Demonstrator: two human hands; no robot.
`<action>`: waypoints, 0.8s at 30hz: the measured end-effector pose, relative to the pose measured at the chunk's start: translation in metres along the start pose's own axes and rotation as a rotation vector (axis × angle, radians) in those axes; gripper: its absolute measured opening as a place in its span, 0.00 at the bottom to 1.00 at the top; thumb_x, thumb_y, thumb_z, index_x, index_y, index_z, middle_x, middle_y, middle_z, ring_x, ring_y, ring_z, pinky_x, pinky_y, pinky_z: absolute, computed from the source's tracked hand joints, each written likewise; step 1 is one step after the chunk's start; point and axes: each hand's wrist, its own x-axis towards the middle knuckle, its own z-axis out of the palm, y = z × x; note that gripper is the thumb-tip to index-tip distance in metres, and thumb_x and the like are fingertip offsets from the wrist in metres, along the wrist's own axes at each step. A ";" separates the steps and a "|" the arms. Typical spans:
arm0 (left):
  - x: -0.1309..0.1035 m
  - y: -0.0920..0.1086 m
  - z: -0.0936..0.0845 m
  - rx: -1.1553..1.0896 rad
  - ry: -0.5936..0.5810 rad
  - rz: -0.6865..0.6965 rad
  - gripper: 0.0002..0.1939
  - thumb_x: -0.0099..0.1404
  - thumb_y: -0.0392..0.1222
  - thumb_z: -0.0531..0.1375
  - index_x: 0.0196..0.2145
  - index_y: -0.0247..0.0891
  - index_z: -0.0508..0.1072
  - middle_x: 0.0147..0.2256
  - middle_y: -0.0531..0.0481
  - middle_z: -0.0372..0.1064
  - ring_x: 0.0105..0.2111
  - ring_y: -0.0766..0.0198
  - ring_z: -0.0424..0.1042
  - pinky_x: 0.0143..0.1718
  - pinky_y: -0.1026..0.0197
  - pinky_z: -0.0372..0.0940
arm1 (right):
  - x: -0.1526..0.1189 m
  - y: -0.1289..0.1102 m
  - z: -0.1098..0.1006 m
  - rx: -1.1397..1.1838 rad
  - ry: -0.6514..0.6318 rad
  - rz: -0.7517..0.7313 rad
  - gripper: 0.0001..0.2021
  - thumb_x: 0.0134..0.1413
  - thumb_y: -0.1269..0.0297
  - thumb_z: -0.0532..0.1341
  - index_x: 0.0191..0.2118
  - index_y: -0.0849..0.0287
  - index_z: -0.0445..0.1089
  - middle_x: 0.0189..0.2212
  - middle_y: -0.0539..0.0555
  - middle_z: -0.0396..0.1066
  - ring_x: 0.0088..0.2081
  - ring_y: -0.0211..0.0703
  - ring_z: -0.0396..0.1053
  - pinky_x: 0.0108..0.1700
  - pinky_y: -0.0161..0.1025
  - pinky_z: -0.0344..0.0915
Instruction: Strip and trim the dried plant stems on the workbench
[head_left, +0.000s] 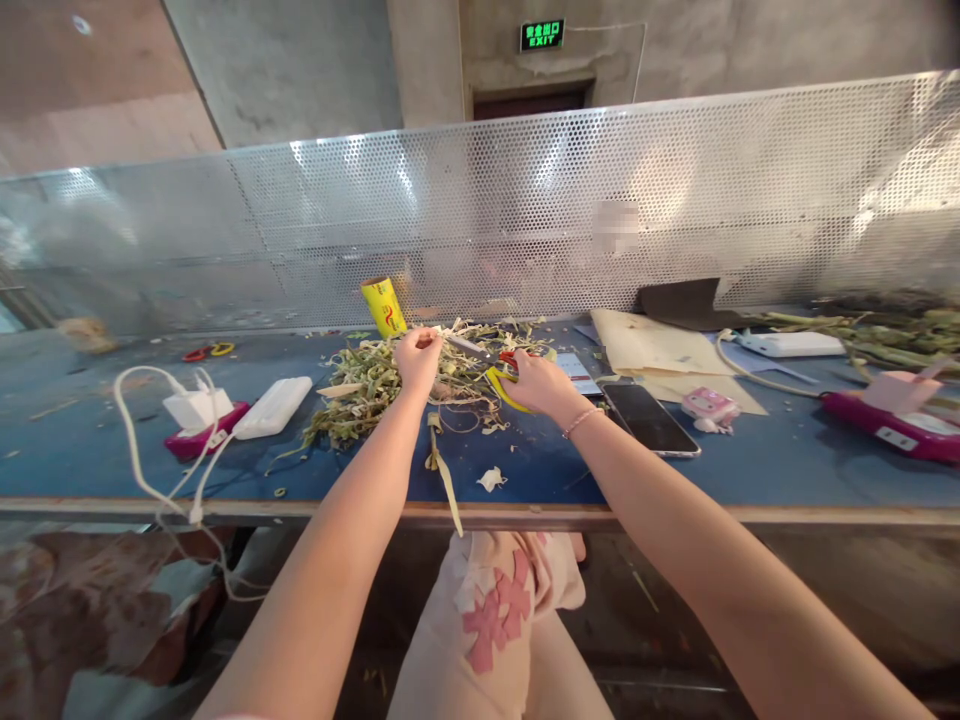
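With its fingers pinched together, my left hand is above a heap of dried plant trimmings; whatever is between the fingertips is too small to name. My right hand grips scissors with red and yellow handles, their blades pointing left toward my left hand. A single leafy stem lies below the heap, its tip reaching over the table's front edge. Near it sits a small white scrap. Behind the heap stands a yellow cardboard tube, leaning slightly.
On the right lie a phone, a pink toy-like case, tan paper and a magenta power strip. Left are a white power bank, cables and other scissors. A perforated metal panel borders the blue table.
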 end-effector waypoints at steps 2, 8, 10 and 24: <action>-0.001 0.002 0.001 0.013 0.007 -0.003 0.04 0.42 0.30 0.60 0.20 0.35 0.71 0.21 0.52 0.67 0.24 0.67 0.65 0.32 0.64 0.60 | 0.000 0.000 0.000 -0.017 0.003 -0.001 0.23 0.54 0.51 0.49 0.47 0.64 0.59 0.38 0.64 0.71 0.40 0.53 0.70 0.38 0.41 0.61; -0.004 0.007 0.000 0.085 0.009 0.003 0.03 0.44 0.32 0.59 0.21 0.36 0.70 0.21 0.53 0.67 0.25 0.66 0.66 0.32 0.63 0.60 | 0.001 0.001 -0.001 -0.052 0.017 -0.067 0.20 0.55 0.52 0.49 0.47 0.61 0.59 0.38 0.61 0.71 0.40 0.50 0.70 0.39 0.40 0.61; -0.004 0.007 0.000 0.088 0.020 -0.006 0.03 0.44 0.32 0.59 0.21 0.35 0.70 0.21 0.52 0.67 0.25 0.66 0.66 0.32 0.63 0.60 | 0.001 0.001 -0.001 -0.061 0.029 -0.078 0.19 0.56 0.53 0.49 0.48 0.61 0.58 0.39 0.61 0.71 0.40 0.50 0.69 0.40 0.40 0.61; 0.001 -0.002 0.000 -0.023 0.064 -0.072 0.04 0.42 0.32 0.59 0.21 0.35 0.71 0.19 0.53 0.66 0.22 0.67 0.64 0.29 0.64 0.58 | 0.001 0.001 -0.004 -0.100 0.064 -0.096 0.15 0.56 0.58 0.50 0.44 0.62 0.61 0.40 0.61 0.71 0.42 0.49 0.68 0.40 0.39 0.61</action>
